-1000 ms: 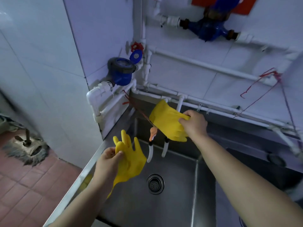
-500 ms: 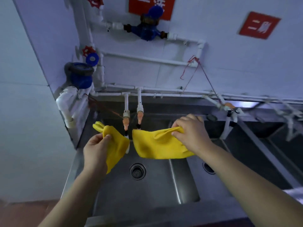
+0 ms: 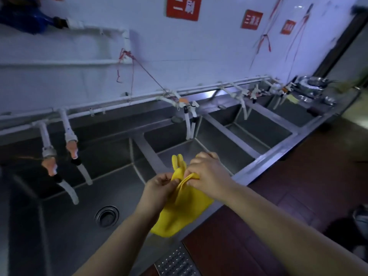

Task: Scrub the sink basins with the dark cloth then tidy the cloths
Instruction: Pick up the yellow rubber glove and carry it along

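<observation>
Gloves (image 3: 184,208), yellow, were pinched at mid-air by left hand (image 3: 160,191) and right hand (image 3: 207,176) fingers above the near sink rim (image 3: 258,166); best to align cuffs, keep both pinches firm, no dark cloth visible.

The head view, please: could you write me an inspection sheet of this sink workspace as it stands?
Surface: long stainless-steel sink unit with several basins; round drain in the nearest one.
Job's things: yellow rubber gloves held bunched together over the front rim; no dark cloth seen.
Clutter: metal bowls at the far end.
Hands: left hand and right hand both grip the gloves.
Cables: red strings hanging from wall pipes.
Surroundings: white tiled wall, red signs, white taps.
</observation>
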